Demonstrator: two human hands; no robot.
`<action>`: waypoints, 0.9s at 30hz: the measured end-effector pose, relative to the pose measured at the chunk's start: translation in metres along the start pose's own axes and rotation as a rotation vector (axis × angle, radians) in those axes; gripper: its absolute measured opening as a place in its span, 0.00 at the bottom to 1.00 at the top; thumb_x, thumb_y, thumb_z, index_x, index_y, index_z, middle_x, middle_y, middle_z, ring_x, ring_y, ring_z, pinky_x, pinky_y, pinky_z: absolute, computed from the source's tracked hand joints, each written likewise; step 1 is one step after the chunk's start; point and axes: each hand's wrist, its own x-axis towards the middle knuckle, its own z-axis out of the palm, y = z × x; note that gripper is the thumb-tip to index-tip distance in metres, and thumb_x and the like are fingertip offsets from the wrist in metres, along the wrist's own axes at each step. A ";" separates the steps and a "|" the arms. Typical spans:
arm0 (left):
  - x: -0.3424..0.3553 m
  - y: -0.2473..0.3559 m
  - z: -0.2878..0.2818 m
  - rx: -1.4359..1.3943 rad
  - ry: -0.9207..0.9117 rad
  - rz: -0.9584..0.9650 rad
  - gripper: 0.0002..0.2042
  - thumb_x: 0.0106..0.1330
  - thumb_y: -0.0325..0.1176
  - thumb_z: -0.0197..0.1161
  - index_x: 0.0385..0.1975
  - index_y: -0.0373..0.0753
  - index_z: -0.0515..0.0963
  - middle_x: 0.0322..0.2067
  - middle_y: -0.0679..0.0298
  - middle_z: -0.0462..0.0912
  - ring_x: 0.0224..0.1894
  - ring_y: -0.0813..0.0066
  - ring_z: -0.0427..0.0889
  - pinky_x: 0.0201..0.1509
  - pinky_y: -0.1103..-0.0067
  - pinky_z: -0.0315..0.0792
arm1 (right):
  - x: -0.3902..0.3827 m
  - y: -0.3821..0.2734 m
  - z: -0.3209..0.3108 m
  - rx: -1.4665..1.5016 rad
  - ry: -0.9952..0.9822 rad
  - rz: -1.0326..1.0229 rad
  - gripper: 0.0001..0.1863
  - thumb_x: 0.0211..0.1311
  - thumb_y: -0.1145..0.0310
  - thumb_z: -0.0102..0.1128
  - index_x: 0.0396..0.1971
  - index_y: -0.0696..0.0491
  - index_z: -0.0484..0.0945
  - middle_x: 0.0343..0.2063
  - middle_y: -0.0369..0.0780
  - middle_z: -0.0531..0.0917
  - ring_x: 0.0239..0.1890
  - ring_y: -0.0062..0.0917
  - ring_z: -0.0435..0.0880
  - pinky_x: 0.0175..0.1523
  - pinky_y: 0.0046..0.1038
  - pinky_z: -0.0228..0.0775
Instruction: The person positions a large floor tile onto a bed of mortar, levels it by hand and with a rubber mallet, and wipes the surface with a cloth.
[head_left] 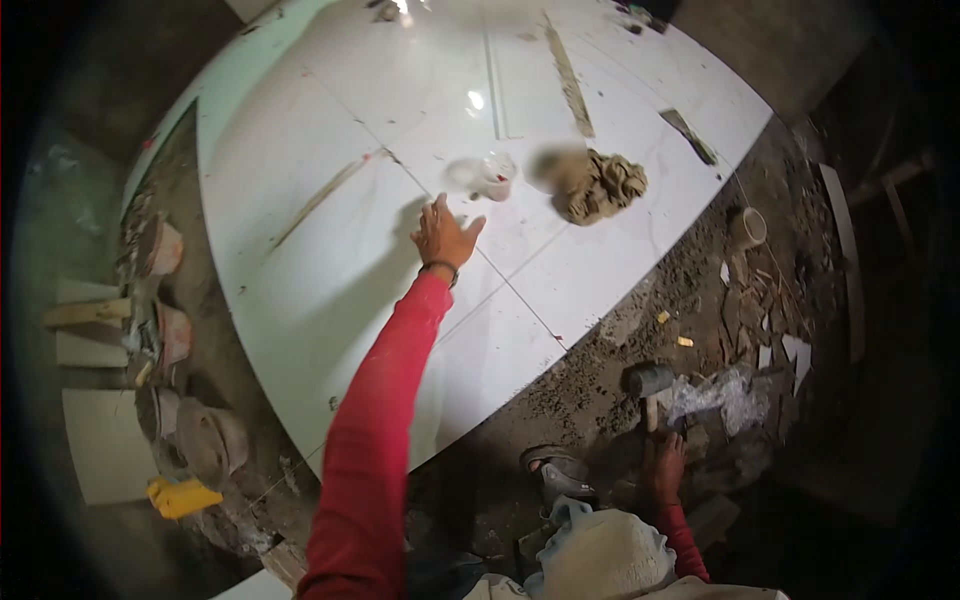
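My left hand [447, 240], in a red sleeve with a dark band at the wrist, reaches over the glossy white floor tiles [330, 240]. Its fingers are spread and hold nothing. Just beyond the fingertips stands a small clear plastic cup [497, 178] with a bit of red in it. Down at the lower right, my right hand [667, 468] is closed round the pale handle of a mallet [650, 380] with a black head. Bundled wet-looking brown cloth [605, 188] sits on the tiles to the right of the cup.
A putty knife [690, 137] lies near the tiles' right edge. On the dirt beyond are an off-white cup [748, 229], crumpled clear plastic [720, 393] and tile shards [797, 358]. Buckets [212, 440] and a yellow object [183, 497] line the left side.
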 end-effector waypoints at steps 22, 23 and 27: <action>-0.366 -0.249 -0.136 0.216 -0.198 0.053 0.61 0.40 0.83 0.59 0.75 0.52 0.54 0.76 0.45 0.36 0.76 0.34 0.33 0.65 0.27 0.36 | 0.014 -0.286 -0.243 0.423 0.002 -0.816 0.14 0.75 0.66 0.49 0.53 0.59 0.71 0.24 0.36 0.71 0.26 0.18 0.69 0.30 0.24 0.62; -0.359 -0.238 -0.133 0.186 -0.197 0.063 0.61 0.40 0.83 0.59 0.75 0.53 0.54 0.76 0.45 0.37 0.76 0.34 0.33 0.65 0.28 0.37 | 0.013 -0.322 -0.235 0.476 -0.056 -0.869 0.13 0.75 0.64 0.50 0.50 0.58 0.72 0.22 0.34 0.70 0.24 0.17 0.68 0.28 0.23 0.61; -0.348 -0.232 -0.143 0.153 -0.178 0.049 0.60 0.40 0.81 0.61 0.76 0.57 0.53 0.76 0.47 0.39 0.77 0.37 0.36 0.66 0.28 0.37 | -0.027 -0.467 -0.163 0.274 -0.362 -0.886 0.15 0.75 0.58 0.51 0.46 0.55 0.73 0.17 0.32 0.71 0.18 0.19 0.68 0.24 0.26 0.62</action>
